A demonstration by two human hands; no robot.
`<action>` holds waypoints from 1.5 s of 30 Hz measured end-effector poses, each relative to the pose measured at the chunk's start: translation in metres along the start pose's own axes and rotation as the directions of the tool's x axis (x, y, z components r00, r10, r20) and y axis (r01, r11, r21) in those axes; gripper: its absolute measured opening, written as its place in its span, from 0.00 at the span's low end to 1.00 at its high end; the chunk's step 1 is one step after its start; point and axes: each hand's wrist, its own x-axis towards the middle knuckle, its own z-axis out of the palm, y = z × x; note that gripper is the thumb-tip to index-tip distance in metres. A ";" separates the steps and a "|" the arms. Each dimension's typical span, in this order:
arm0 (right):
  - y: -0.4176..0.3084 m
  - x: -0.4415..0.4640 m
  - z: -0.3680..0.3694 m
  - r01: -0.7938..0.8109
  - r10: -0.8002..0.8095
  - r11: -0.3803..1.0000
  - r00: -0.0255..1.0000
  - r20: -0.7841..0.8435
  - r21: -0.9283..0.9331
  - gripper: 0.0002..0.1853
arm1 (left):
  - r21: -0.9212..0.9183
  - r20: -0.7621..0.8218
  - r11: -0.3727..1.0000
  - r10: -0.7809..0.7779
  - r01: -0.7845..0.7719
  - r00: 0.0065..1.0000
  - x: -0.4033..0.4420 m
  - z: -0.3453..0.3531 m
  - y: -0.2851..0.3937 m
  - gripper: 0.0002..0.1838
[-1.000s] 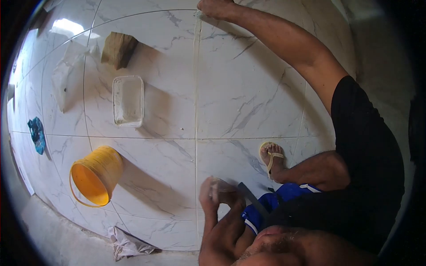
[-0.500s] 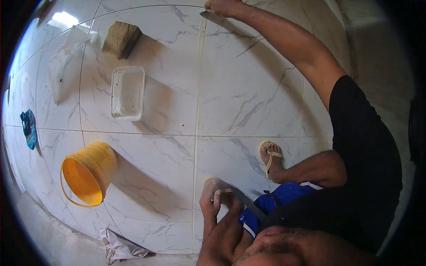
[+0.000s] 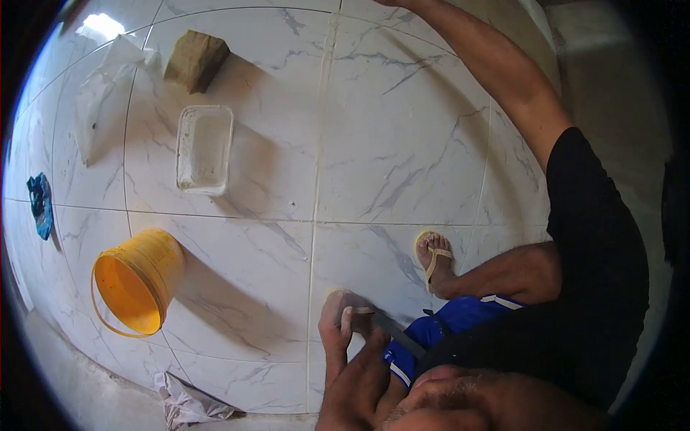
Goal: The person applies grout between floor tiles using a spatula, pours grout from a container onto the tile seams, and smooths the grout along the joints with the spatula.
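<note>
My right arm point(image 3: 496, 68) reaches to the top edge of the head view. Its hand is cut off there, so its fingers and anything in them are hidden. Beneath and left of the arm, a pale, smeared joint point(image 3: 321, 136) runs between white marbled floor tiles point(image 3: 402, 165). My left hand point(image 3: 336, 325) is low in the view, beside my dusty left foot point(image 3: 339, 305). Its thumb points up, while the other fingers are hidden. A dark grey strip point(image 3: 402, 337) lies between that foot and my blue shorts point(image 3: 460, 316); what it is I cannot tell.
Left of the joint stand a whitish-coated plastic tub point(image 3: 205, 151), a rough brown block point(image 3: 195, 61) and a tipped yellow bucket point(image 3: 144, 280). Farther left lie a clear plastic bag point(image 3: 97, 100) and a blue crumpled bag point(image 3: 41, 207). A pale cloth point(image 3: 188, 402) lies near the bottom edge.
My right hand, earlier holding a dark flat-bladed scraper at the top of the joint, has moved up and right out of view. My left hand stays beside the foot. The view has shifted slightly.
</note>
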 end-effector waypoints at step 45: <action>-0.068 -0.057 0.052 0.398 -0.363 0.819 0.917 0.164 -0.413 0.13 | 0.148 0.096 0.974 0.157 -0.170 0.983 0.012 0.011 0.004 0.21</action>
